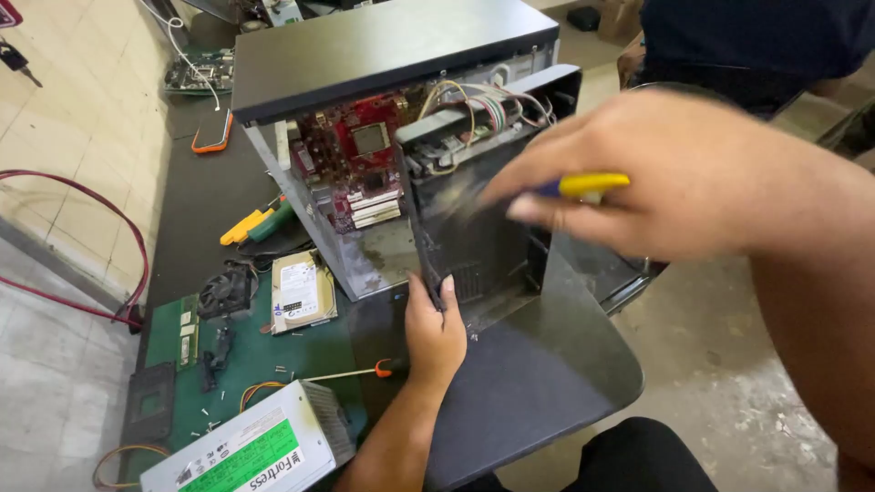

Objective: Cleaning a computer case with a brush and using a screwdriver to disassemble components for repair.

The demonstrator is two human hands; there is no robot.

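Observation:
An open desktop computer case (392, 55) lies on its side on a dark table (547, 374), showing a red circuit board (351, 150) and a bundle of cables (492, 105). My left hand (436, 333) grips the lower edge of a dusty black panel (469, 228) that stands in front of the case's open side. My right hand (674, 173), blurred and close to the camera, is closed on a yellow and blue handled tool (588, 185) over the panel.
On the table's left lie a hard drive (301, 292), a fan with heatsink (226, 293), a green memory board (187, 333), yellow and green screwdrivers (255, 223), an orange-handled screwdriver (351, 372) and a grey power supply (255, 446). Another person in dark clothes (747, 41) sits beyond the table.

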